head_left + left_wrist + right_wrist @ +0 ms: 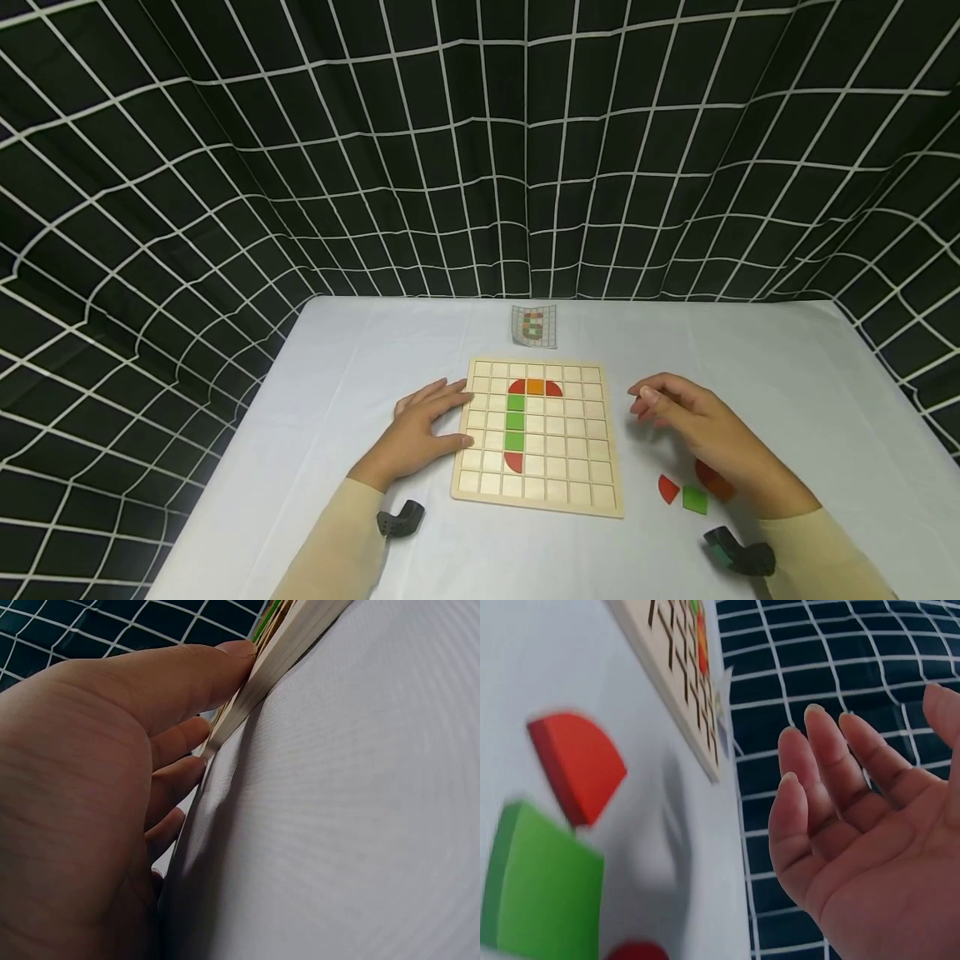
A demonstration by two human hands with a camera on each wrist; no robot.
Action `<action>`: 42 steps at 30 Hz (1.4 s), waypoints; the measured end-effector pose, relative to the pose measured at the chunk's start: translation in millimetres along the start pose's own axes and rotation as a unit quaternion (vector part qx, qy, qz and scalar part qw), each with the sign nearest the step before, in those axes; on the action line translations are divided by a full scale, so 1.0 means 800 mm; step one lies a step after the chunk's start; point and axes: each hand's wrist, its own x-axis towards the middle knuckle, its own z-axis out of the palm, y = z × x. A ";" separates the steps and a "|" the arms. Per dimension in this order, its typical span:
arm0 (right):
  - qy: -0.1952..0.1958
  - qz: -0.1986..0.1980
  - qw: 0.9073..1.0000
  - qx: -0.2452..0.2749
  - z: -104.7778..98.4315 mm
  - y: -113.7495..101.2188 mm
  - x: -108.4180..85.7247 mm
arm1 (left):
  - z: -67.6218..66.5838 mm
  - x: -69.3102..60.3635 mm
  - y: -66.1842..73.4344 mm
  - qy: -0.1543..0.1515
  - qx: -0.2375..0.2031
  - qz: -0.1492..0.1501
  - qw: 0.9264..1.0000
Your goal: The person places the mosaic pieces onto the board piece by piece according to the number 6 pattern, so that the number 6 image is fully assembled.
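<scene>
A wooden grid board lies in the middle of the table. Set in its cells are an orange square between two red quarter-circles, a column of green squares and a red quarter-circle below. My left hand rests its thumb and fingertips on the board's left edge, fingers extended. To the right of the board, my right hand hovers with loosely bent fingers and an empty palm, as the right wrist view shows. Below it lie a loose red quarter-circle and a green square.
Reddish and orange pieces lie partly hidden under the right wrist. A small printed pattern card lies behind the board on the white table. Black cloth with a white grid hangs around the table. Black devices sit at both wrists.
</scene>
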 end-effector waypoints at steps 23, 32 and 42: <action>0.034 0.051 0.994 -0.088 -0.064 0.067 -0.037 | 0.000 0.000 -0.001 -0.007 0.003 -0.009 1.000; 0.018 0.068 0.995 -0.069 -0.076 0.098 -0.050 | 0.001 0.001 -0.003 -0.007 0.002 -0.017 1.000; -0.017 0.046 0.990 -0.130 -0.092 0.110 -0.069 | 0.002 0.001 -0.002 -0.011 0.002 -0.021 1.000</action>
